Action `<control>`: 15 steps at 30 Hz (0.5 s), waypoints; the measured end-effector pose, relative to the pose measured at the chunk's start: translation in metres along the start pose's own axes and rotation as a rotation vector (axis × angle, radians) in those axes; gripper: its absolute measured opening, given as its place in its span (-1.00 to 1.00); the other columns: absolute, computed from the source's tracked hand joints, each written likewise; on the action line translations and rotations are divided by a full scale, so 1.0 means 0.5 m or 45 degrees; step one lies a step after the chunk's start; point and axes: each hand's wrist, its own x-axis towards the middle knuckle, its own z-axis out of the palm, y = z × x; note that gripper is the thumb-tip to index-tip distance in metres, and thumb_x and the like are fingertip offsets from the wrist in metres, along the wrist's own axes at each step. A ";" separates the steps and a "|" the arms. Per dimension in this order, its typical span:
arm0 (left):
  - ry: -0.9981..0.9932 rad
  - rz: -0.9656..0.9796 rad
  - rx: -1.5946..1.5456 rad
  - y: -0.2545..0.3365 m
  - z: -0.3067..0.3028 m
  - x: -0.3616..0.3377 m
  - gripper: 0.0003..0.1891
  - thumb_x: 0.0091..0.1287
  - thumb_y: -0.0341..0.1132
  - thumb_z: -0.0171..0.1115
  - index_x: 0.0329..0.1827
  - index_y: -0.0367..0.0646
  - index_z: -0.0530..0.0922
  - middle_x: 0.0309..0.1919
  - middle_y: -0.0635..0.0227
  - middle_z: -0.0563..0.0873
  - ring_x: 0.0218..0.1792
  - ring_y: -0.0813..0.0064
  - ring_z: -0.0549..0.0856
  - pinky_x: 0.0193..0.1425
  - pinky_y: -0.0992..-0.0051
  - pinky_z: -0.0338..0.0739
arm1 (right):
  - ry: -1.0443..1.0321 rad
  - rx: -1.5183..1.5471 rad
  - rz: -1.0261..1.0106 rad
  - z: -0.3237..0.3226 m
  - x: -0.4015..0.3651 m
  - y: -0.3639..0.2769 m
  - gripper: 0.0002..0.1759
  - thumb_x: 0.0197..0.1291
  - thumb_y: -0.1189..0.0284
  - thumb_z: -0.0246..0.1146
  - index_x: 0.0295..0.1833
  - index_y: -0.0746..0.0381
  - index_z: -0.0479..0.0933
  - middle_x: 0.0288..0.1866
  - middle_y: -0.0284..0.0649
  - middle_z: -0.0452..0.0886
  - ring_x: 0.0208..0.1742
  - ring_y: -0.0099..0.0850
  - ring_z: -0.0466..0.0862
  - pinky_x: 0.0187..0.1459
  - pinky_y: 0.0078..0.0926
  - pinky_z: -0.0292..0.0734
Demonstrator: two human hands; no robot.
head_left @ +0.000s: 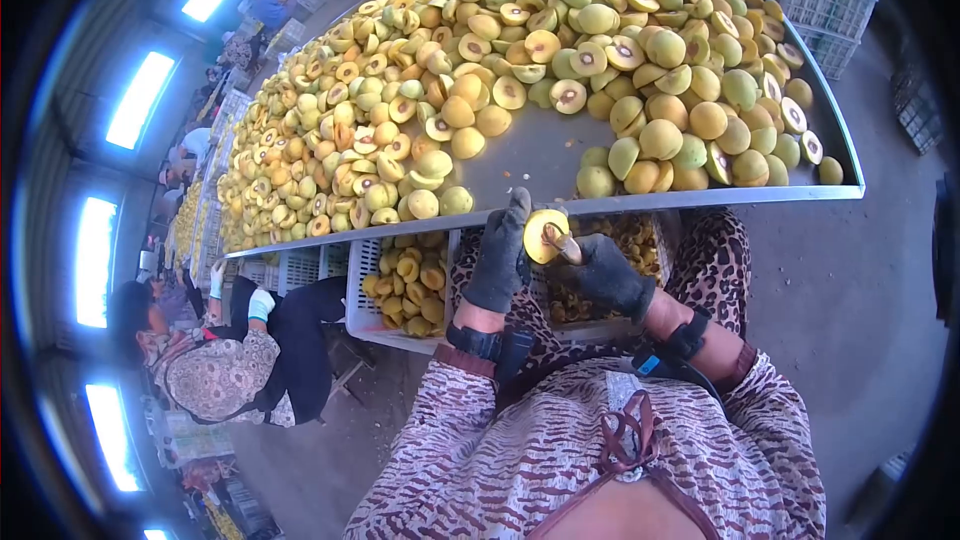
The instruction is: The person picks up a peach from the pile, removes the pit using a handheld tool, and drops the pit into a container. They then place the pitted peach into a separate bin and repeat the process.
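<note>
Just below the table's near edge, my left hand (500,258), in a dark glove, grips a yellow peach half (541,237) with its cut face turned up. My right hand (607,276), also gloved, is closed around a small pitting tool (568,249) with a brownish handle. The tool's tip is at the middle of the cut face; its exact shape is too small to make out. Beyond both hands, a heap of halved peaches (400,130) covers much of the metal table (535,145), several with brown stone centres showing.
Under the table edge stand a white crate (362,315) of pitted halves and a bin of dark scraps (585,305) between my knees. A co-worker (225,370) sits at the left. Stacked crates (815,15) stand at the far right.
</note>
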 end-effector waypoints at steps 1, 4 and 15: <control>0.061 -0.006 -0.009 -0.009 0.004 0.003 -0.37 0.52 0.13 0.00 -0.15 -0.38 0.70 -0.33 0.31 0.74 -0.36 0.59 0.72 -0.25 0.60 0.63 | 0.010 -0.010 0.009 -0.003 -0.004 0.002 -0.84 0.15 0.47 0.31 -0.24 0.37 0.61 -0.54 -0.23 0.59 -0.45 -0.60 0.52 -0.35 -0.46 0.48; 0.017 -0.007 0.183 -0.009 0.002 0.006 -0.30 0.52 0.19 -0.08 -0.16 -0.40 0.69 -0.33 0.22 0.76 -0.30 0.51 0.73 -0.14 0.57 0.63 | 0.002 -0.050 0.037 -0.022 -0.008 -0.001 -0.81 0.13 0.44 0.32 -0.27 0.38 0.59 -0.56 -0.12 0.57 -0.47 -0.53 0.54 -0.35 -0.37 0.49; -0.292 -0.050 0.383 0.010 0.009 -0.016 -0.39 0.54 0.14 -0.05 -0.22 -0.30 0.69 -0.37 0.34 0.74 -0.32 0.56 0.67 -0.12 0.53 0.56 | -0.480 0.062 -0.058 -0.030 -0.056 0.007 -0.92 0.13 0.50 0.27 -0.29 0.27 0.62 -0.51 -0.08 0.58 -0.55 -0.27 0.58 -0.40 -0.38 0.49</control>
